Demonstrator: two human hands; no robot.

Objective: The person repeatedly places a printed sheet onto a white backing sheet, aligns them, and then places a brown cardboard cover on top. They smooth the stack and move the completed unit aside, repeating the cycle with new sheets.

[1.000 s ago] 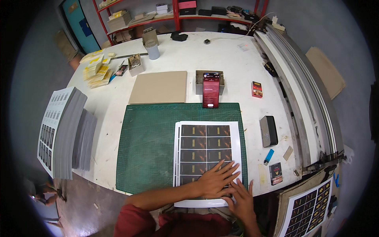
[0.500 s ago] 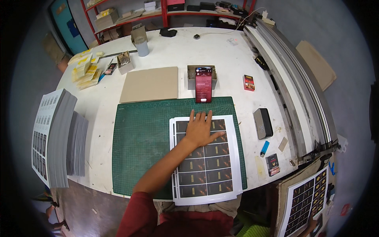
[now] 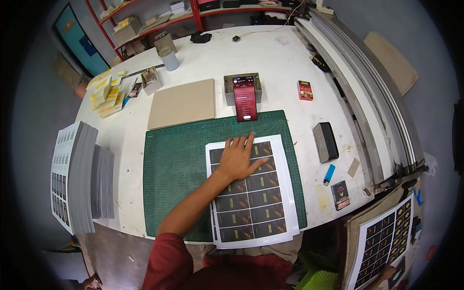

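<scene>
My left hand (image 3: 237, 157) lies flat, fingers spread, on the upper part of a stack of printed sheets (image 3: 265, 196). The sheets carry rows of dark card-like panels with white margins. Their edges are slightly uneven, and they rest on a green cutting mat (image 3: 176, 179), overhanging the table's front edge. At the lower right, my right hand (image 3: 386, 273) is beside the lower edge of another printed sheet (image 3: 376, 245) with dark and yellow panels. Only part of that hand shows, so its grip is unclear. A dark flat piece (image 3: 397, 273) is next to it.
A phone (image 3: 245, 99) leans on a small box (image 3: 261, 91) behind the mat. Grey board (image 3: 181, 104) lies left of it. Tall paper stacks (image 3: 84, 179) stand at left. A black case (image 3: 326, 142), lighter (image 3: 329, 175) and small packs (image 3: 340, 195) sit right, near a long metal cutter (image 3: 367, 96).
The view has shifted slightly. My left hand stays on the stack, its fingers a little more bent and closer together. My right hand remains by the sheet at the lower right.
</scene>
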